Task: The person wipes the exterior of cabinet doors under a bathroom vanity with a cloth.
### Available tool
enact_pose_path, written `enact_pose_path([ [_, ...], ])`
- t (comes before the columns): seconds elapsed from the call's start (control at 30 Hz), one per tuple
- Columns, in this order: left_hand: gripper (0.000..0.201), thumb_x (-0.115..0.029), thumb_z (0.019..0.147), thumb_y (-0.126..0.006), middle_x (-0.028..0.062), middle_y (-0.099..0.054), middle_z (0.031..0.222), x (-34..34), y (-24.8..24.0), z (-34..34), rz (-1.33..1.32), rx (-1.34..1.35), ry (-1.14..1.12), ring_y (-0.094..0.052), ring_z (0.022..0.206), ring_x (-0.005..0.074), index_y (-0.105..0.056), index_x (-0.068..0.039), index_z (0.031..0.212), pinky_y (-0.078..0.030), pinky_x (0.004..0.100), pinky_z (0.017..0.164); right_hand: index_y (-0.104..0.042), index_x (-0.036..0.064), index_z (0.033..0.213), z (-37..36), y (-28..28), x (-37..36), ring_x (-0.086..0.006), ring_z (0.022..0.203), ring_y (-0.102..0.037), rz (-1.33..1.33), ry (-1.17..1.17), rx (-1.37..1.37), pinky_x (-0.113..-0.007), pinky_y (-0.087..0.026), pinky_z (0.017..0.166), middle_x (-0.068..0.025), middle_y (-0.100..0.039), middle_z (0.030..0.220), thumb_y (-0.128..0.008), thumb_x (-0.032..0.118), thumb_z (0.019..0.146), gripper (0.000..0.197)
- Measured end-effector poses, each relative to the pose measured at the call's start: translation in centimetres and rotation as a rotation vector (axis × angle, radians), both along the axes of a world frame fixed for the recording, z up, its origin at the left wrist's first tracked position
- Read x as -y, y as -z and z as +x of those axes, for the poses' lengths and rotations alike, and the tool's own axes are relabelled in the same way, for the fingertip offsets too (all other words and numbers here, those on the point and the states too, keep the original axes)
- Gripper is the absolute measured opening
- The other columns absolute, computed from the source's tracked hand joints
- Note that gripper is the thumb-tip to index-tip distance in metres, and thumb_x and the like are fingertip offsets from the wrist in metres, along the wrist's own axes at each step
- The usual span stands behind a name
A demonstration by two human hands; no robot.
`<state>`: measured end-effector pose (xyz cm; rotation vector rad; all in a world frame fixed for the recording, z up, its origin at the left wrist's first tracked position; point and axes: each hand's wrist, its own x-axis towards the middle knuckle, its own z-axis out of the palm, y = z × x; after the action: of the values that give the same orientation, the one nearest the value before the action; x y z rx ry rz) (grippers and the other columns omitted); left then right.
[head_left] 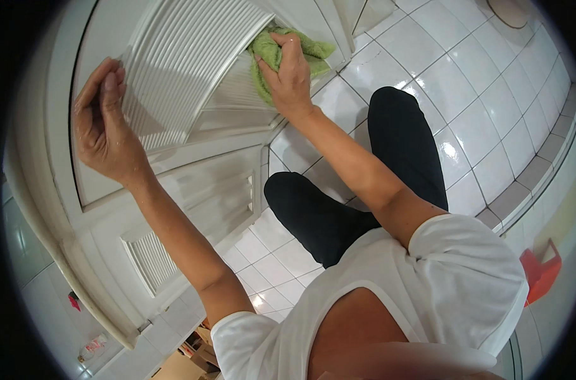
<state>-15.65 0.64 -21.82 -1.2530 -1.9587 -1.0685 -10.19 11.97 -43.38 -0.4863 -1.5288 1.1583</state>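
My right hand [292, 81] presses a green cloth [267, 49] against the lower part of a white louvered door panel [193, 60]. Its fingers bend over the cloth, and folds stick out on both sides of them. Higher up at the left, my left hand [107, 123] is raised in front of the white door frame. The fingers are curled together with the thumb laid against them, and nothing shows in them. Wet spots glisten on that hand.
Below the louvers lies a shiny white tiled floor [456, 82], with my bent knees in dark trousers [405, 133] over it. A smaller louvered panel [150, 263] is at the lower left. On the right stands a red plastic object [542, 272]. Cardboard boxes [180, 366] sit at the bottom.
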Motion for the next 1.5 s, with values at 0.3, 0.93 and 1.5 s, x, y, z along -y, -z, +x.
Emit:
enact_pose_path([
  [0.3, 0.015, -0.001, 0.091, -0.059, 0.0169, -0.07, 0.098, 0.1, 0.1, -0.2, 0.023, 0.021, -0.015, -0.07, 0.088, 0.0184, -0.066, 0.005, 0.103, -0.058, 0.0237, 0.081, -0.045, 0.0015, 0.115, 1.5, 15.8, -0.1, -0.0431, 0.094, -0.059, -0.316, -0.028, 0.514, -0.046, -0.048, 0.077, -0.0247, -0.058, 0.105, -0.068, 0.017, 0.083, 0.042],
  [0.93, 0.014, 0.001, 0.09, -0.059, 0.0175, -0.07, 0.096, -0.1, 0.3, -0.6, 0.06, -0.026, 0.079, -0.071, 0.088, 0.0214, -0.066, 0.005, 0.101, -0.06, 0.0281, 0.081, -0.058, -0.0018, 0.109, 5.9, 19.1, -3.1, -0.0221, 0.095, -0.063, -1.459, -0.598, -0.286, -0.033, -0.052, 0.085, -0.011, -0.064, 0.103, -0.062, -0.004, 0.079, 0.03],
  [1.5, 0.014, -0.005, 0.091, -0.061, 0.014, -0.071, 0.099, -0.1, 0.4, -0.6, 0.052, -0.008, 0.064, -0.07, 0.092, 0.0194, -0.068, 0.0, 0.102, -0.059, 0.029, 0.084, -0.051, 0.0165, 0.133, 2.2, 18.1, 0.2, -0.034, 0.104, -0.056, -0.156, -0.052, 0.907, -0.051, -0.041, 0.084, -0.0148, -0.056, 0.116, -0.056, 0.005, 0.081, 0.053],
])
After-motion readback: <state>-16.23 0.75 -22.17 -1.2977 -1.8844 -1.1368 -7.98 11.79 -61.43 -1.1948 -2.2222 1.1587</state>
